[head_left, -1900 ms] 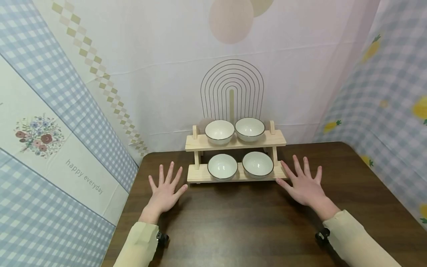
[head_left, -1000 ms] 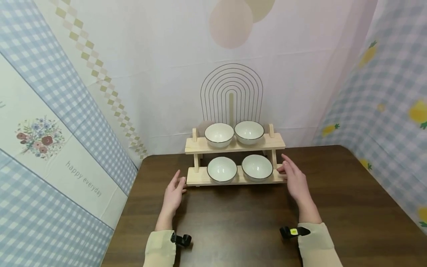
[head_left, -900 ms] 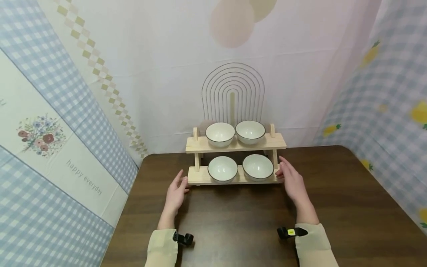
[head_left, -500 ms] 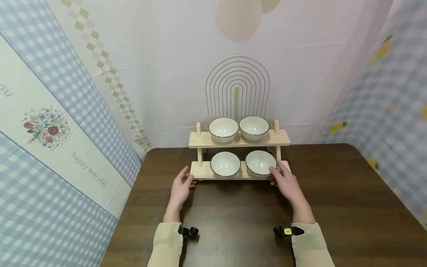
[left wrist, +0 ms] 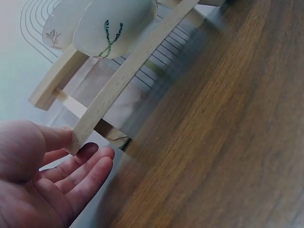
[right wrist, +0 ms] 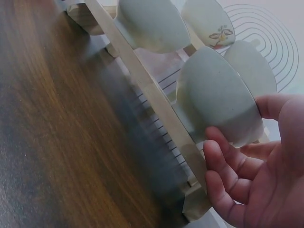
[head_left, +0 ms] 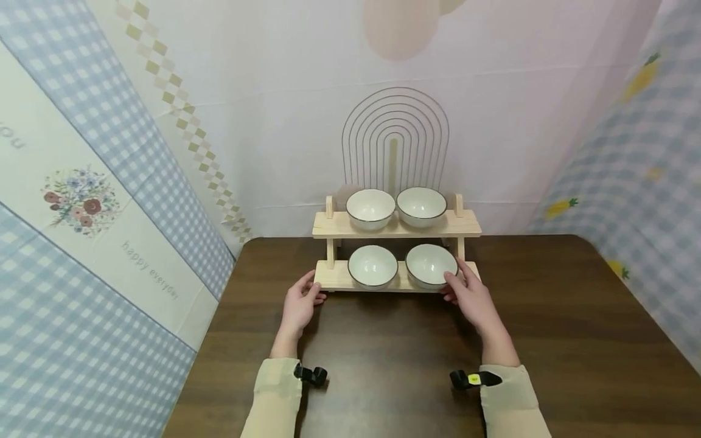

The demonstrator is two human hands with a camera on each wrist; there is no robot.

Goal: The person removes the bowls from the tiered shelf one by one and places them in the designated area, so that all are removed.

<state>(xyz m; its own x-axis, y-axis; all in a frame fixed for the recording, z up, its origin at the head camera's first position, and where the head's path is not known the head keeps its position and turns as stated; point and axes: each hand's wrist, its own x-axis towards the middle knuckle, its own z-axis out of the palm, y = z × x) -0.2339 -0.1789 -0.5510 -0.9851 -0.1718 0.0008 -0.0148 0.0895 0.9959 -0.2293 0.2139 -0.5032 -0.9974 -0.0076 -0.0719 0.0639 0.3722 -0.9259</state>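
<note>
A two-tier wooden rack point(head_left: 334, 277) holds several white bowls with dark rims, two on each tier. My left hand point(head_left: 299, 304) grips the left end of its lower board, thumb on the end and fingers curled beneath, as the left wrist view shows point(left wrist: 90, 123). With my right hand point(head_left: 472, 299) I pinch the lower right bowl point(head_left: 429, 263); in the right wrist view the thumb lies at the rim of that bowl point(right wrist: 213, 95) and fingers touch its underside. The lower left bowl point(head_left: 372, 266) and upper bowls point(head_left: 370, 208) are untouched.
The rack stands at the back of a dark wooden table point(head_left: 383, 377), close to a pale cloth backdrop point(head_left: 285, 121). Checked cloth point(head_left: 630, 201) hangs along the right side and another patterned cloth point(head_left: 87, 207) along the left.
Both hands, earlier spread flat beside the rack, have moved inward. The left has taken hold of the rack's lower board, the right the lower right bowl. The head view has shifted slightly.
</note>
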